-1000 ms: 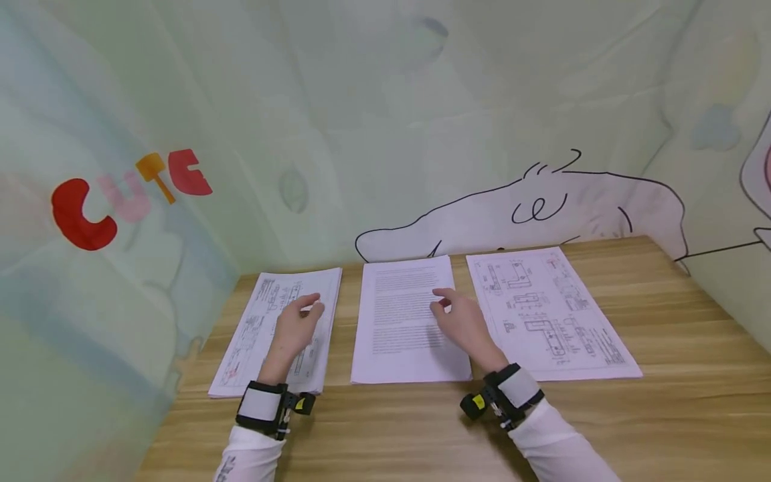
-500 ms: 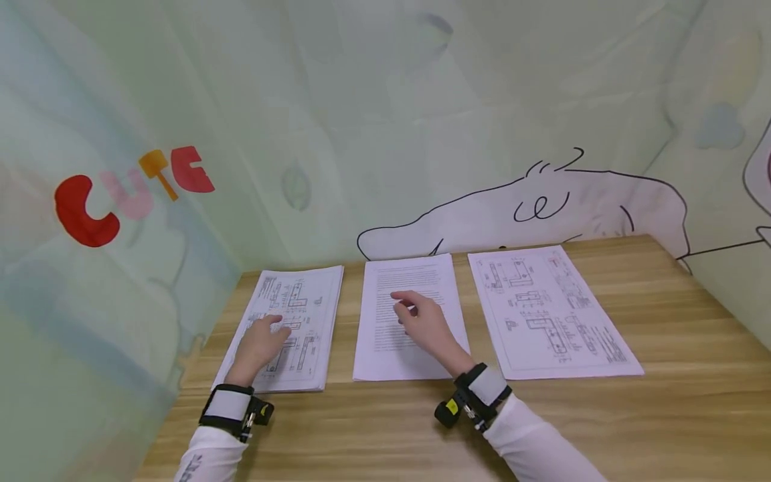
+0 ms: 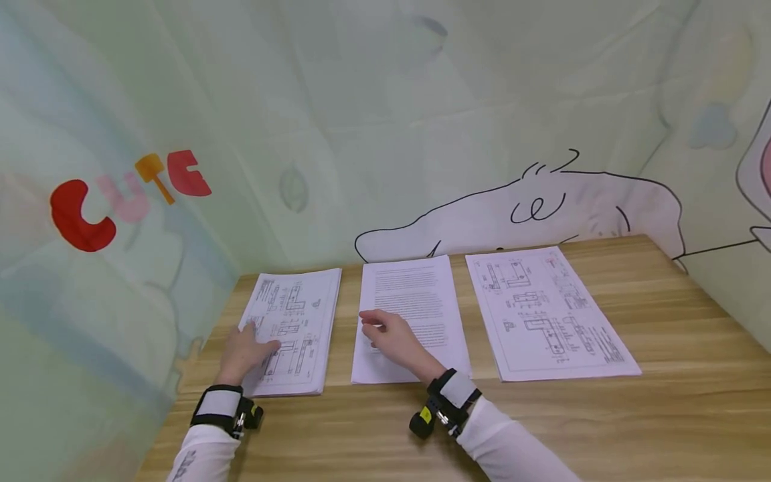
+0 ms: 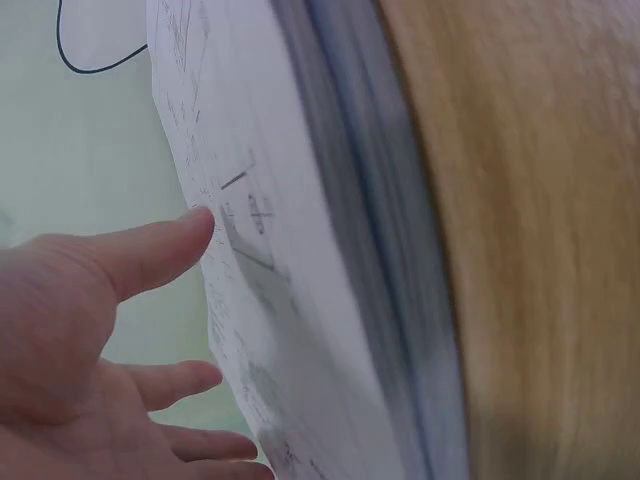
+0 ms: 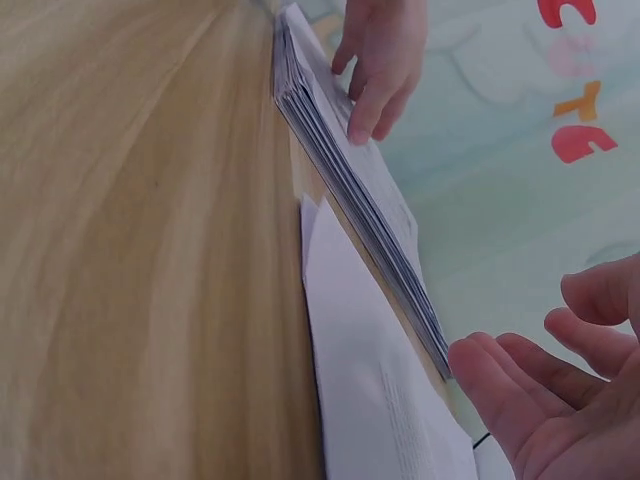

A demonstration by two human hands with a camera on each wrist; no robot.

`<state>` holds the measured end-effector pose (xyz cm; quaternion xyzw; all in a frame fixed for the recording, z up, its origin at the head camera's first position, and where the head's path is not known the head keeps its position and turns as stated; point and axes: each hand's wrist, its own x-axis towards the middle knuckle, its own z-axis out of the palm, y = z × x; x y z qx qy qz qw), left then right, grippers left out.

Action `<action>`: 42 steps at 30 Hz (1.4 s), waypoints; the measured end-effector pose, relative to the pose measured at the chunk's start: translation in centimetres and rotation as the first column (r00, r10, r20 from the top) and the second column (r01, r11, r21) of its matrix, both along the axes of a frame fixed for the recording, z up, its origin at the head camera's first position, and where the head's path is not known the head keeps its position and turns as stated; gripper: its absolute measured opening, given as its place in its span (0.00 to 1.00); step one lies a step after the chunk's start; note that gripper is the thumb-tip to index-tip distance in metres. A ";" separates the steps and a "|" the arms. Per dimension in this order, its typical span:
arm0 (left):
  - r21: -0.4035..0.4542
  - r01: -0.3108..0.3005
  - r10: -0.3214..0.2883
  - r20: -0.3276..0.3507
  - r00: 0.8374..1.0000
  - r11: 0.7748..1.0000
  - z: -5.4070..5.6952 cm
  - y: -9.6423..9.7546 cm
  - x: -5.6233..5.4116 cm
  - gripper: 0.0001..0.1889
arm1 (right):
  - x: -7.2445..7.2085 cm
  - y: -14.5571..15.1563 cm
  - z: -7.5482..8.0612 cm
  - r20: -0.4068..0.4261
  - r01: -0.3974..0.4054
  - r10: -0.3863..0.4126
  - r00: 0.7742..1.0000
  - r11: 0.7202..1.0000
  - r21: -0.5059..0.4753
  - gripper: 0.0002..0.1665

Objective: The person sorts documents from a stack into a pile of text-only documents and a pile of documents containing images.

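Observation:
At the left of the table lies a thick stack of paper [image 3: 319, 294] with technical drawings on its top sheet. My left hand [image 3: 241, 351] is at the left side of this stack, thumb spread from the fingers and nothing held. In the left wrist view its thumb and straight fingers [image 4: 160, 385] point toward the stack's top sheet [image 4: 300, 320]. My right hand [image 3: 394, 340] hovers over a middle stack of text pages [image 3: 415, 274], fingers loosely bent and holding nothing. The right wrist view has a gap between its thumb and fingers [image 5: 490, 390].
To the right lies a third pile of drawing sheets [image 3: 542, 314]. All three piles rest on a wood-grain table [image 3: 687, 395]. A printed cloth backdrop [image 3: 361, 134] rises behind and along the left side. One corner of the middle pages [image 5: 318, 225] lifts slightly.
My left hand has moved left and toward me, from over the left stack to its left side, its thumb spreading out. My right hand has moved left across the middle pages. The papers stay put.

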<state>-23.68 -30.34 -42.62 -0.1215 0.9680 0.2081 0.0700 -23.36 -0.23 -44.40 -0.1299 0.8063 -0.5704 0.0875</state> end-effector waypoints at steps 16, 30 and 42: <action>0.030 0.021 -0.022 0.052 0.998 0.999 -0.6 0.3 0.0 0.45 | 1.1 -3.5 -1.1 0.267 -0.015 0.085 0.960 0.967 -0.253 0.37; 0.135 0.024 -0.026 0.012 1.000 0.991 -0.9 1.8 0.3 0.42 | 0.0 -5.5 -1.6 0.489 0.111 0.183 0.853 0.852 -0.512 0.46; 0.159 0.015 -0.019 0.023 1.000 0.987 -1.1 3.5 0.8 0.40 | 0.8 -6.1 -1.4 0.435 0.187 -0.015 0.900 0.916 -0.354 0.29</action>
